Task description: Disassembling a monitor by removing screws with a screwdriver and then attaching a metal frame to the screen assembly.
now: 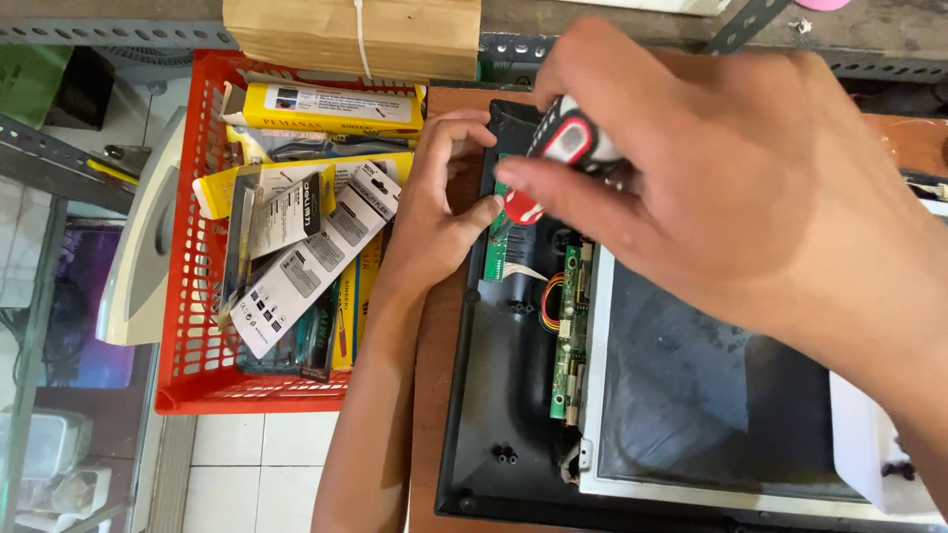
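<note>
- Black plastic forms the open back shell of a flat screen point(494, 415), lying on the brown counter point(433, 375) at the near edge of the view, with two small screw posts close to its lower rim.
- Inside the shell sits a dark panel in a pale metal frame point(691, 395), filling the right half.
- Along the panel's left side runs a narrow green circuit board point(565, 345), standing lengthwise, with a bundle of red, yellow and orange wires point(549, 301) looping off its upper part.
- Higher up, the right hand point(731, 178) is closed around the red, black and grey handle of a screwdriver point(565, 148), held point down over a second green board point(502, 252); the tip itself is hidden by the fingers.
- The left hand point(439, 212) is curled, its thumb and fingertips pressing on the shell's top left corner just beside that board; whether it pinches anything small I cannot tell.
- Left of the counter stands a red plastic basket point(188, 326) holding yellow and clear blister packs of tools point(306, 247).
- A white plastic cover point(138, 257) leans against the basket's outer side.
- Farthest off, a tan cardboard bundle tied with a white strap point(351, 35) rests on a grey perforated metal shelf rail point(109, 33).
</note>
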